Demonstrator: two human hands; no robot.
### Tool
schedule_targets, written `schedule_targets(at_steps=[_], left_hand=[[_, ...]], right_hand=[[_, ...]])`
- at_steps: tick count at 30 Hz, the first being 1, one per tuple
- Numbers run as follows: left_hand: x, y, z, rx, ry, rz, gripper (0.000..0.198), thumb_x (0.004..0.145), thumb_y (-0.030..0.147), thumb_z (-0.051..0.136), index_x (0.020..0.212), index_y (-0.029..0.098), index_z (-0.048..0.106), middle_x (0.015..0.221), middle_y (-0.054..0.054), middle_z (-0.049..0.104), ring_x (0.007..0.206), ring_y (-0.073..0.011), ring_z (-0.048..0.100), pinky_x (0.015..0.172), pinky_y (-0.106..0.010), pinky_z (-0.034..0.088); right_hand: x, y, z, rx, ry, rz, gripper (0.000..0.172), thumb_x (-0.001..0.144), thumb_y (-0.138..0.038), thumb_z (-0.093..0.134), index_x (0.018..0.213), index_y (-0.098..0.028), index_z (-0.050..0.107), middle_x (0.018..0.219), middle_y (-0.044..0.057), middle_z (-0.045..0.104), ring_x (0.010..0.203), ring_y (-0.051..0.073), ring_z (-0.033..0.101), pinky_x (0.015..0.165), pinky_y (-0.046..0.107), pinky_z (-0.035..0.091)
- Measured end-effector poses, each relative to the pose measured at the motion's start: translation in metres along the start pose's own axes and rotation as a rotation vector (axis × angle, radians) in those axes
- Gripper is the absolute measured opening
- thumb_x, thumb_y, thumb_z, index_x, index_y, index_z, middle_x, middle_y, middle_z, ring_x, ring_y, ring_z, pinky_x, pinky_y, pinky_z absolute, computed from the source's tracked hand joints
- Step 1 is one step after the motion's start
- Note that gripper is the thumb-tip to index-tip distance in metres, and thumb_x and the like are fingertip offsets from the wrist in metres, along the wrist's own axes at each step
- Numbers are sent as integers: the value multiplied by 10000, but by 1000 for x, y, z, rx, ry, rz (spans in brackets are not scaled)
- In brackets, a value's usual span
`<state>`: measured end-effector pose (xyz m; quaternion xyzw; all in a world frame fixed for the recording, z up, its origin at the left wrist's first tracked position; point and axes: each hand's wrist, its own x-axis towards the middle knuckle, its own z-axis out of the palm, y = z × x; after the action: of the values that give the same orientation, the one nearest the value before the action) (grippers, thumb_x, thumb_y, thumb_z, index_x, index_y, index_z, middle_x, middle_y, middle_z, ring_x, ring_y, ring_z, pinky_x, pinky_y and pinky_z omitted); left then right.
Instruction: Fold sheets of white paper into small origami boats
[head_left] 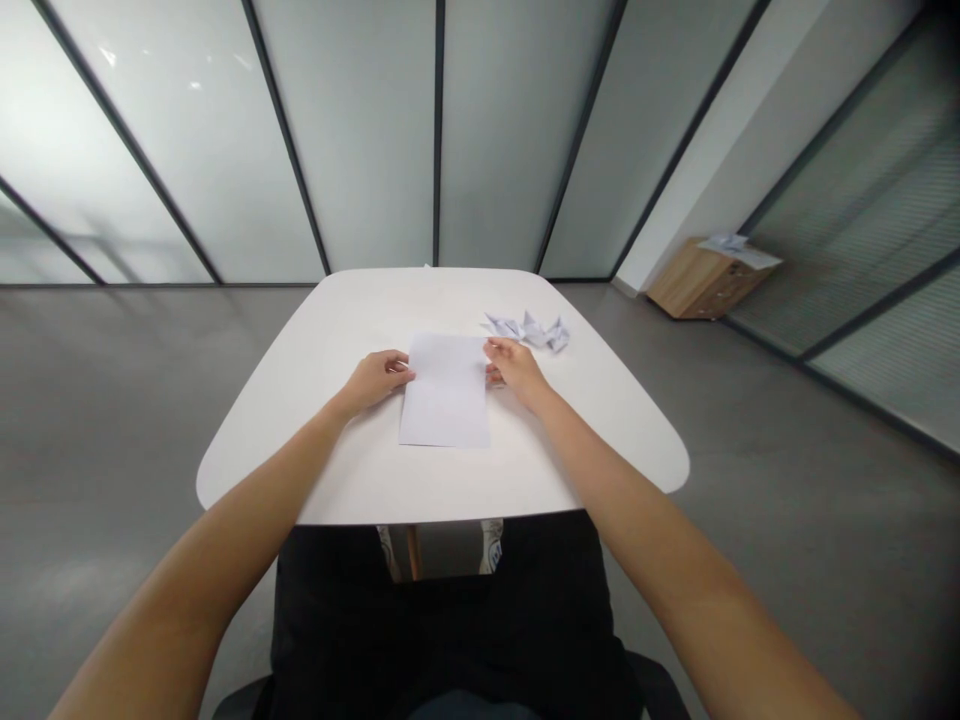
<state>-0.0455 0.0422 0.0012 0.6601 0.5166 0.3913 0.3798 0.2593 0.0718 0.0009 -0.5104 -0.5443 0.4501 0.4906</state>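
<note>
A plain white sheet of paper lies in front of me on the white table, its long side running away from me. My left hand pinches the sheet's left edge, near its upper part. At the upper right edge, my right hand has its fingers closed on the same sheet. Several folded white paper shapes stand in a row just beyond my right hand, apart from the sheet.
A wooden cabinet with white papers on top stands on the floor at the right. Frosted glass panels rise behind the table. The table has rounded corners, and its near edge is above my lap.
</note>
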Motion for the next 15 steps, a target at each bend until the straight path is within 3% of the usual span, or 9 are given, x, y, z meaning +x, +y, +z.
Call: schedule_targets(at_steps=[6,10,15], left_hand=[[1,-7,1,-99,72,-22,444,684,478,866,997,192,734,915,-33,736,798,-174,681,806,-323,560],[3,-9,3,-184,113,-28,447,669,477,881,962,185,712,897,-20,709,813,-161,671,819,-316,572],[-1,-3,-1,-175,6,-34,523,720,519,869,1096,192,710,906,-26,744,825,-176,700,846,-339,581]], right_hand=[[-7,-5,-3,-38,-158,69,484,791,-358,875,1194,-197,660,930,40,733,685,136,670,512,197,537],[-12,-6,-5,-69,-236,78,404,699,-330,933,983,-184,683,753,-5,705,617,118,623,530,200,514],[-13,-6,-5,-52,-236,89,282,695,-247,913,799,-172,662,659,-26,667,585,99,593,576,208,526]])
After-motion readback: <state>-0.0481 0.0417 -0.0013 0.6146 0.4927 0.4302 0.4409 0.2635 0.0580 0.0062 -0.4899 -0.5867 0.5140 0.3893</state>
